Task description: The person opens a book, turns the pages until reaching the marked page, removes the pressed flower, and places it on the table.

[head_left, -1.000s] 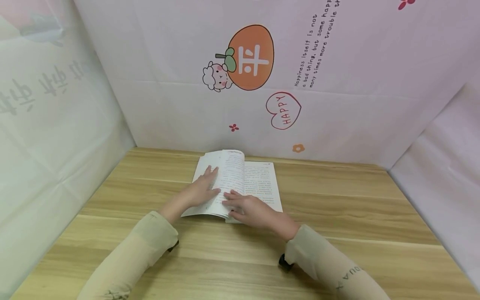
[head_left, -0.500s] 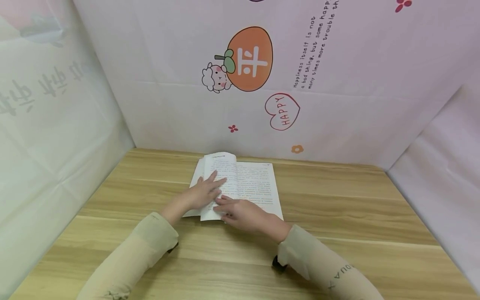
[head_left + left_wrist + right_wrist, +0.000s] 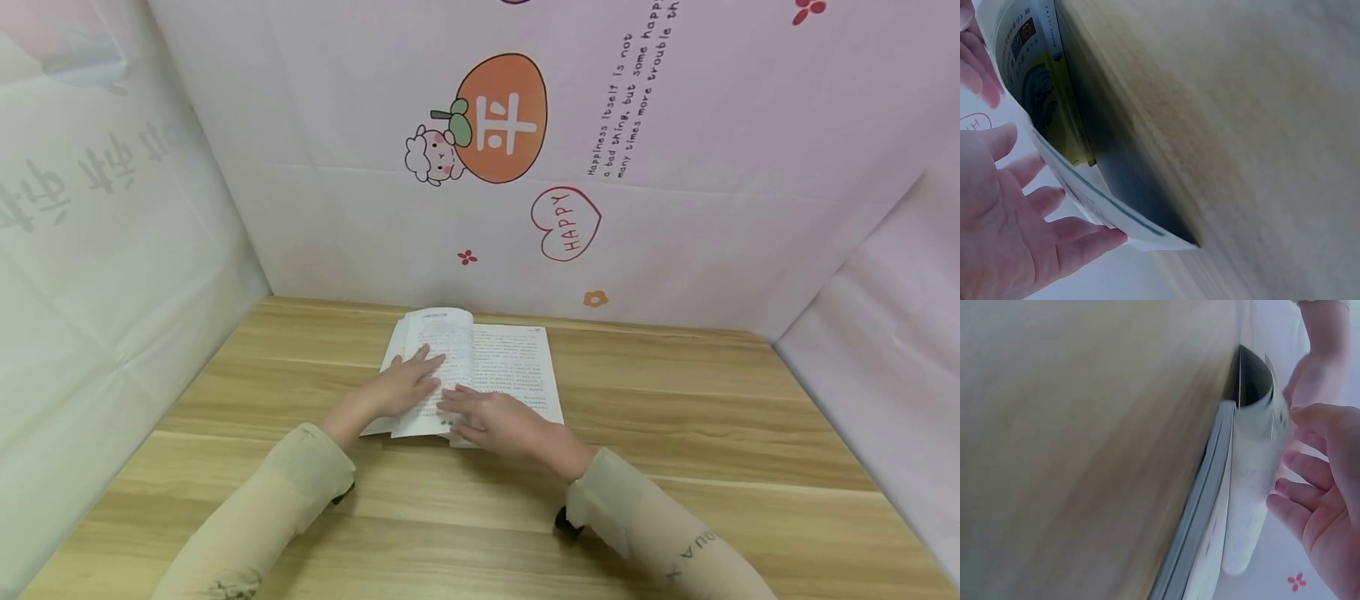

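An open book (image 3: 517, 358) with printed white pages lies near the back of the wooden table. Its left side bulges up in a curved leaf (image 3: 442, 333). My left hand (image 3: 401, 390) rests on that leaf, fingers spread. My right hand (image 3: 506, 423) is at the leaf's lower part by the middle of the book, fingers loosely extended. In the left wrist view, the book's cover (image 3: 1047, 94) shows yellow and dark print under the raised side. The right wrist view shows the book's page block (image 3: 1204, 494) and the right fingertips close beside the arched leaf.
Behind the book stands a white printed sheet wall (image 3: 360, 225) with cartoon figures and lettering. Similar sheets close off the left side (image 3: 112, 267) and right side (image 3: 892, 333). Wood-grain tabletop (image 3: 675, 400) lies around the book. A dark band (image 3: 567, 523) shows at the right sleeve.
The page that was curled near the middle has come over to the left and lies lower. My left hand shifted slightly on it; my right hand went left, then back a little right.
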`<state>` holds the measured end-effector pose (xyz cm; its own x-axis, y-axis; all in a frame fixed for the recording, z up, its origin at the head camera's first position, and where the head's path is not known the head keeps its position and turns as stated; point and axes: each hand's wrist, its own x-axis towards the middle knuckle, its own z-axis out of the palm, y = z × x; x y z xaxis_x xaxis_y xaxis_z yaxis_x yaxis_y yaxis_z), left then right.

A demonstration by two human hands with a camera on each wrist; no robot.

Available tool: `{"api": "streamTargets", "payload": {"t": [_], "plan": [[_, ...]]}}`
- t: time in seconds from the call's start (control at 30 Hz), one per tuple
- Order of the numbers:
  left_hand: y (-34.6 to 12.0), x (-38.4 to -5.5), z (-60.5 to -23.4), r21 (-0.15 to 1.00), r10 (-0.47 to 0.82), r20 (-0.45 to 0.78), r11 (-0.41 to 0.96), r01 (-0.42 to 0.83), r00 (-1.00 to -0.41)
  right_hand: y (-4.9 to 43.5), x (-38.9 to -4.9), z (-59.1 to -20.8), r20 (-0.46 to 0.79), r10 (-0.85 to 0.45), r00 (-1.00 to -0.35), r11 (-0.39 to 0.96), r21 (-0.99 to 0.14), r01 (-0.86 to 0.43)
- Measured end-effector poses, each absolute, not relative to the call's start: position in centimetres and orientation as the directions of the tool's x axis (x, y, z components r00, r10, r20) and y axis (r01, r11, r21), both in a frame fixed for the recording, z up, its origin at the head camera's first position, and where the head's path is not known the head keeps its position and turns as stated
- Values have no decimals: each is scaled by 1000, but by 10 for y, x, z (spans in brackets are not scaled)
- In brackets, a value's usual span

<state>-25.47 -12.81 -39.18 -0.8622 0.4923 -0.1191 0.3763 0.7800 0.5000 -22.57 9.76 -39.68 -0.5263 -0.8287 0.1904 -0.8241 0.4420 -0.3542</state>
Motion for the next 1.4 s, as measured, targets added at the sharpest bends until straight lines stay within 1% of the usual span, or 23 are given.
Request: {"api": "streamTargets", "payload": {"t": [0.13,0.23,0.67,0.9,1.07,1.3,1.4], "plan": [[-130,-255,-391,493,459,-122,797,348,-880,110,-228,-395,176,-793,-583,496,-368,-786],[-131,-256,-392,491,446,-133,805,332,-885,118,-230,-395,156,-781,-605,527,-356,-772],[-130,-259,-393,482,420,-171,824,296,-891,146,-235,-405,97,-766,-635,569,-356,-741],[-129,-260,-396,482,412,-193,830,280,-890,163,-235,-407,19,-744,-668,610,-389,-690],[-127,-260,-395,476,404,-203,837,271,-892,176,-236,-405,-28,-737,-675,630,-387,-673],[-125,-259,-396,471,378,-222,849,241,-899,189,-237,-406,-51,-739,-671,642,-353,-680],[-127,-258,-396,460,365,-226,857,231,-903,191,-238,-405,-66,-741,-668,642,-358,-678]]}}
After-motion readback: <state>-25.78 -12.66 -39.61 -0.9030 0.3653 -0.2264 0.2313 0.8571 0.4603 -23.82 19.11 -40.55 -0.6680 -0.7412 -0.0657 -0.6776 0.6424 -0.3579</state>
